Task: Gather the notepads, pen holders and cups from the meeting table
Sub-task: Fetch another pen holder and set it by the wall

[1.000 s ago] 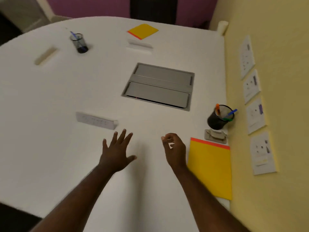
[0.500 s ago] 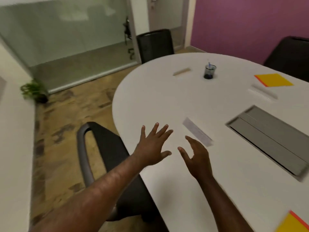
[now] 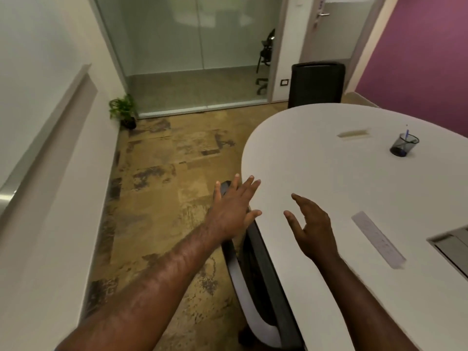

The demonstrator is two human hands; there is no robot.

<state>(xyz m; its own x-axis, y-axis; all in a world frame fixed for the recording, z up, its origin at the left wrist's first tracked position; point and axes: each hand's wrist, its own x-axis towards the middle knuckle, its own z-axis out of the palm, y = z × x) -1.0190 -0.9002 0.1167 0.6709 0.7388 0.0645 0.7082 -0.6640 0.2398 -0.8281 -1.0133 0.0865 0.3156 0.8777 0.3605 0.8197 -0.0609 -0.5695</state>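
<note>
Both hands hover empty: the left hand point(image 3: 234, 211) has its fingers point(image 3: 249, 184) spread flat over the desk point(image 3: 316, 158) edge, the right hand point(image 3: 312, 225) has its fingers loosely apart. The pen holder point(image 3: 404, 146) stands well beyond the right fingers, upright, one pen inside.

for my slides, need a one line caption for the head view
Both hands, left and right, hover open and empty at the white meeting table's edge, pen holder far across.
</note>
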